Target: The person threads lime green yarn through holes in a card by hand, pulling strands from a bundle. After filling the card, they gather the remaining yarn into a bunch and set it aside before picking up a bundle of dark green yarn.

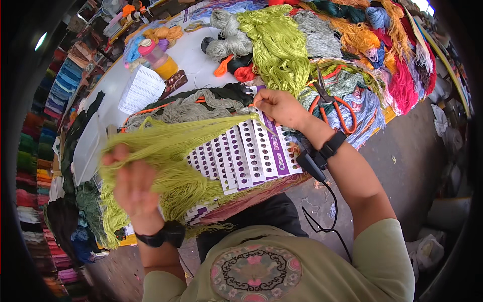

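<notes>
A long hank of yellow-green embroidery thread (166,146) stretches leftward from a white and purple thread card (259,146) with rows of punched holes. At the card's edge, my right hand (282,108) is closed in a pinch on the gathered end of this thread, beside a hole. My left hand (133,183) lies among the spread strands at the left; motion smears its fingers, so its grip cannot be told. Several cards overlap in a fan beneath the thread. Loose yellow-green strands hang over the table's near left edge.
Orange-handled scissors (334,108) lie on thread right of my right hand. Beyond are a yellow-green thread heap (274,45), grey skeins (226,38), a pink-capped bottle (158,58) and a printed sheet (142,89). A black cable (322,229) hangs near my right arm.
</notes>
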`<act>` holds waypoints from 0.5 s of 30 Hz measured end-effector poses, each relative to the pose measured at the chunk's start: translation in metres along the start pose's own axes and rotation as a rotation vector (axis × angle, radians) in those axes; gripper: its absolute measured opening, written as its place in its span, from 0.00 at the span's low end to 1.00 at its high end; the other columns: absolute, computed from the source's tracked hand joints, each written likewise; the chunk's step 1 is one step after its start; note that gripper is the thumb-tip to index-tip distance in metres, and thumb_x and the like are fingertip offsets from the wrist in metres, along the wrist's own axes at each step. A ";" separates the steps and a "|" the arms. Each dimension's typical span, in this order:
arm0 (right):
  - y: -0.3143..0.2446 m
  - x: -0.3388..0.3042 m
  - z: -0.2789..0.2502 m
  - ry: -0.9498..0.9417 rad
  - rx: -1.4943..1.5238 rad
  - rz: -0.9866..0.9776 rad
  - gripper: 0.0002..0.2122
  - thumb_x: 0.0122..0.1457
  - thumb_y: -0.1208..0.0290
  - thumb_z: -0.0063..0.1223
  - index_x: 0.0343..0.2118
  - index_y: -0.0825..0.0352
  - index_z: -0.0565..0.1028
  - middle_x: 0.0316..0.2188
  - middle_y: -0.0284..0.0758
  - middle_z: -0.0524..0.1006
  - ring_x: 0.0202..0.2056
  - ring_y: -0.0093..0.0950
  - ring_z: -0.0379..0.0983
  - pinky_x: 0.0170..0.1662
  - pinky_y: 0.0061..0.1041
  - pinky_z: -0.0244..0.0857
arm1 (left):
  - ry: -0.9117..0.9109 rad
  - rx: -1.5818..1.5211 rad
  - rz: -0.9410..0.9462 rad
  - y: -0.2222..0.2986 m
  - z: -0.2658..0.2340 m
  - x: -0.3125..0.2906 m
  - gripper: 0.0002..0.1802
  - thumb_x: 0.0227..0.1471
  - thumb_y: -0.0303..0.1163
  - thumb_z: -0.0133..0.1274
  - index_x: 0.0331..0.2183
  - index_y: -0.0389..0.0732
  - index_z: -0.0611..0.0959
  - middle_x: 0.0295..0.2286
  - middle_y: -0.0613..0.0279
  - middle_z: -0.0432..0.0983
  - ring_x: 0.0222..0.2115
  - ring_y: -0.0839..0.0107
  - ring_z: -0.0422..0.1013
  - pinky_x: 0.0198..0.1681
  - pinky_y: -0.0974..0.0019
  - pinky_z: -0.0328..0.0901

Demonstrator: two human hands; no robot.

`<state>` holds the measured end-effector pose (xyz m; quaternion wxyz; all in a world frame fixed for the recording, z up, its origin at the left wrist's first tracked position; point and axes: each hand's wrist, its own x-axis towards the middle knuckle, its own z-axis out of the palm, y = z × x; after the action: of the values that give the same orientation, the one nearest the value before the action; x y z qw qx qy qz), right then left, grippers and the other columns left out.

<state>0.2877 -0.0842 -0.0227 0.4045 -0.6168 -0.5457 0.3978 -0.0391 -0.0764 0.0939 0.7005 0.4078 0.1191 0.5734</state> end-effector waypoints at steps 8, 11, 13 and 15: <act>-0.003 -0.006 -0.003 0.011 -0.029 0.046 0.06 0.62 0.70 0.47 0.33 0.65 0.74 0.16 0.29 0.71 0.16 0.18 0.66 0.21 0.22 0.62 | -0.104 0.004 -0.206 0.096 -0.031 0.018 0.10 0.66 0.29 0.33 0.45 0.36 0.66 0.22 0.65 0.60 0.11 0.82 0.55 0.11 0.78 0.53; -0.002 -0.003 -0.003 0.006 -0.041 0.020 0.05 0.61 0.71 0.47 0.32 0.65 0.74 0.16 0.28 0.70 0.16 0.18 0.66 0.21 0.21 0.62 | 0.035 0.027 -0.326 0.115 -0.054 0.038 0.09 0.66 0.30 0.33 0.42 0.36 0.67 0.21 0.66 0.58 0.11 0.82 0.52 0.10 0.78 0.51; -0.004 -0.001 0.000 0.004 -0.046 -0.007 0.05 0.61 0.71 0.47 0.32 0.65 0.74 0.16 0.28 0.70 0.16 0.17 0.66 0.21 0.21 0.62 | 0.082 0.047 -0.393 0.123 -0.076 0.055 0.10 0.66 0.30 0.33 0.42 0.36 0.67 0.23 0.66 0.61 0.11 0.82 0.53 0.11 0.79 0.49; -0.005 0.000 0.001 -0.002 -0.030 0.025 0.06 0.61 0.71 0.47 0.32 0.65 0.74 0.17 0.28 0.70 0.17 0.17 0.65 0.20 0.21 0.62 | 0.165 0.060 -0.367 0.117 -0.089 0.080 0.10 0.66 0.31 0.36 0.42 0.36 0.70 0.23 0.67 0.63 0.11 0.84 0.54 0.11 0.80 0.49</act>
<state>0.2855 -0.0838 -0.0187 0.3896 -0.6292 -0.5443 0.3951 -0.1528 0.0355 0.1436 0.7687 0.3514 0.2654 0.4639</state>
